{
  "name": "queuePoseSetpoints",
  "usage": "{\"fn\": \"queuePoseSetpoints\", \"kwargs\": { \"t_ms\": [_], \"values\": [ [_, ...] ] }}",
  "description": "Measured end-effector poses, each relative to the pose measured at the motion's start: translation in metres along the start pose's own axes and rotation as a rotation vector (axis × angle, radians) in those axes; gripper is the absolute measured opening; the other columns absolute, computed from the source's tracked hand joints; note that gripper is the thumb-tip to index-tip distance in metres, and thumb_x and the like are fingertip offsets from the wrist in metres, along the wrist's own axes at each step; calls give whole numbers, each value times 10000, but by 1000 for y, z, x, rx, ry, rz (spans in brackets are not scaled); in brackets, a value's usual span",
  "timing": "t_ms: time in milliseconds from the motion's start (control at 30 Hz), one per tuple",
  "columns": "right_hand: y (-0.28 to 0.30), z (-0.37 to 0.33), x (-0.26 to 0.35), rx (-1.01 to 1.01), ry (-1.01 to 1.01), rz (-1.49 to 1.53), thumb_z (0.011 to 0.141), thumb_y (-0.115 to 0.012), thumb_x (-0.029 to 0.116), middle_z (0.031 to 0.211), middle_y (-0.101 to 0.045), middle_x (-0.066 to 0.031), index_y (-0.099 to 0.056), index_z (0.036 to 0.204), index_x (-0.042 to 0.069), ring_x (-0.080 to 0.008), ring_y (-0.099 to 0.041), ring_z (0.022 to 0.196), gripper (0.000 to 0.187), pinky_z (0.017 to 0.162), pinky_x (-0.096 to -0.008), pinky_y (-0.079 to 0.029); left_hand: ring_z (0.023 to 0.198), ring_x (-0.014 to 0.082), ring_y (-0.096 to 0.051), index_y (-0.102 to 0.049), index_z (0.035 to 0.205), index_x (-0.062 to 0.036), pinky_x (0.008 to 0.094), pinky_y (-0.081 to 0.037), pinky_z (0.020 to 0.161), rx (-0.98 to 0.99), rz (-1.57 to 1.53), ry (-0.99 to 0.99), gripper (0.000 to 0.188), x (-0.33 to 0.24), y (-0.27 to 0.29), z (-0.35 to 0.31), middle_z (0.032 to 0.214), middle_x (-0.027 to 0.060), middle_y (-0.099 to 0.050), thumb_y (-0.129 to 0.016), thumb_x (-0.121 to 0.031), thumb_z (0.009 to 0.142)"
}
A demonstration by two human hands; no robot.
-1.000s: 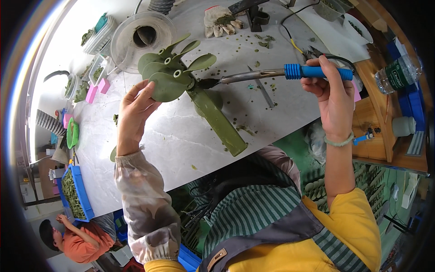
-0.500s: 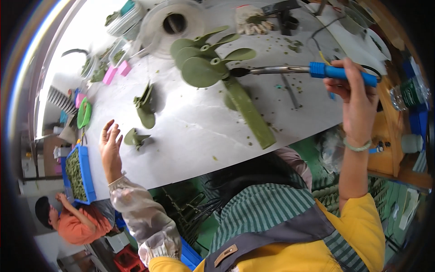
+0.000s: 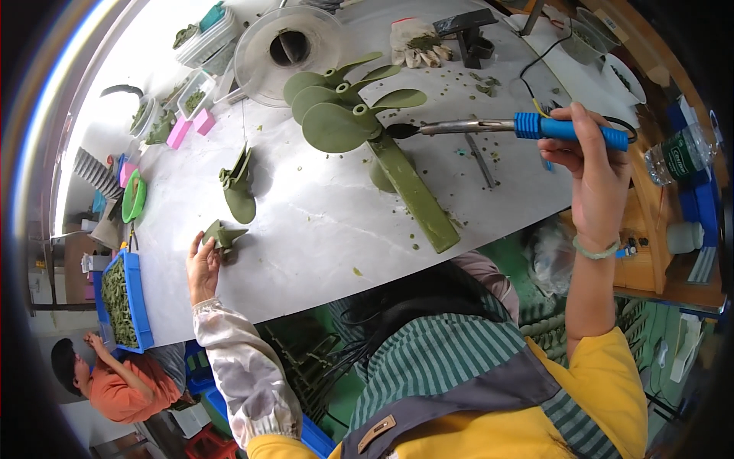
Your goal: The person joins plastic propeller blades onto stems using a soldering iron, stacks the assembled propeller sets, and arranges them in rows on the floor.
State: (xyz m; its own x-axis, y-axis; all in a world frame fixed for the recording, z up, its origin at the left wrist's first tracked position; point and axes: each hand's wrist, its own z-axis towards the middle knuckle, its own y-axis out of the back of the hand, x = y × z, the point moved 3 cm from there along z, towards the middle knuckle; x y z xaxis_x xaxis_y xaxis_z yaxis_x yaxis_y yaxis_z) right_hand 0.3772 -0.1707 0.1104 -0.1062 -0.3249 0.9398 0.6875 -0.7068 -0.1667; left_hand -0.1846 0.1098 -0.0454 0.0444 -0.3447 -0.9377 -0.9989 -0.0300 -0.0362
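Observation:
My right hand [image 3: 589, 157] is closed round the blue handle of a soldering iron [image 3: 569, 130], whose dark, broad tip touches or nearly touches a green bar [image 3: 417, 199]. Along that bar's far part stand several green propellers [image 3: 336, 126], side by side with their blades overlapping. At the left, my left hand [image 3: 202, 264] pinches a small green propeller [image 3: 222, 234] by its edge; part of it lies behind the fingers. Just beyond it a longer green bladed piece [image 3: 240, 195] rests on the white table.
Green crumbs and a thin metal rod [image 3: 480, 162] lie right of the bar. A round clear lid [image 3: 267, 57], work gloves [image 3: 419, 44] and a black stand [image 3: 468, 34] are farther back. A cord [image 3: 527, 69] runs at the right. A person in orange [image 3: 126, 386] sits far left by a blue crate [image 3: 139, 302].
My left hand has come down and right and closed on the small propeller, which looks slightly turned. The soldering iron stays at the bar. The whole view has shifted slightly.

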Motion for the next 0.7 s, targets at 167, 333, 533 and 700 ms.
{"fn": "queuePoseSetpoints", "kwargs": {
  "t_ms": [167,333,533,700],
  "values": [
    [-5,1,-3,39,19,14,892,-619,192,869,-673,-112,-662,948,-20,-176,-681,675,223,621,-278,-592,842,125,-601,-456,1312,-109,215,-508,691,-21,0,-32,519,-14,-27,-24,1012,51,-619,-636,-12,834],
    [-2,-2,0,29,-4,26,889,-624,201,875,-674,-117,-662,949,-21,-173,-682,682,234,620,-274,-591,868,130,-620,-500,1221,-70,227,-536,676,-25,-57,-117,377,-34,-43,-64,1041,45,-618,-626,-70,865],
    [15,-3,-2,-19,-19,20,889,-622,215,879,-677,-118,-658,958,-31,-167,-680,677,258,613,-254,-587,834,132,-647,-418,1287,-74,226,-550,667,64,-41,-119,452,-27,-93,-90,1011,70,-638,-616,-86,881],
    [23,-4,-2,-23,-37,38,892,-618,226,852,-676,-113,-660,941,-32,-162,-678,667,266,610,-247,-587,823,143,-656,-430,1309,-51,236,-567,660,192,-34,-94,456,-23,-129,-106,1021,97,-652,-600,-58,886]
  ]
}}
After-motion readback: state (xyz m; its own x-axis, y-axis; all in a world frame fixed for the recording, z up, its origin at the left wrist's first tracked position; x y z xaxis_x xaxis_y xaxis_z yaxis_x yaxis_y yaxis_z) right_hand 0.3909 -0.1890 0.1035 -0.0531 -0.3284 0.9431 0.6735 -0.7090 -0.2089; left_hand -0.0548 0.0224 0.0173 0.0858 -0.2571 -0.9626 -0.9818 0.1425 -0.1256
